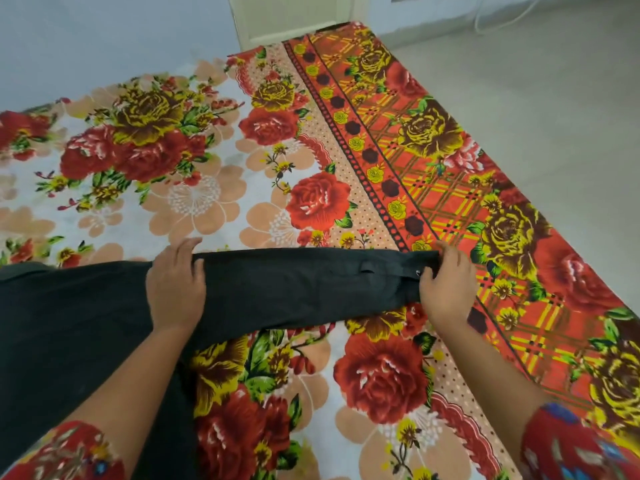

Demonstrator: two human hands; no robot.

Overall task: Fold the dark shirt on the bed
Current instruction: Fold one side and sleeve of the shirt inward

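Lying on one bedsheet (207, 195), one dark shirt (277, 282), left hand (175, 282) flat on it, right hand (446, 285) fingers (450, 254) pinching its cuff (414, 266)

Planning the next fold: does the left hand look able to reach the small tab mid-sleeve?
Probably yes: the left hand rests on the dark shirt nearby, and nothing covers the tab.

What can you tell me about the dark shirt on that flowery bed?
The dark shirt looks black, of plain matte cloth. Its body lies spread at the left, partly out of frame, and one long sleeve stretches rightward across the floral bedsheet. The cuff shows a small button and a tab nearby. The left hand presses flat where the sleeve begins; the right hand grips the cuff end.
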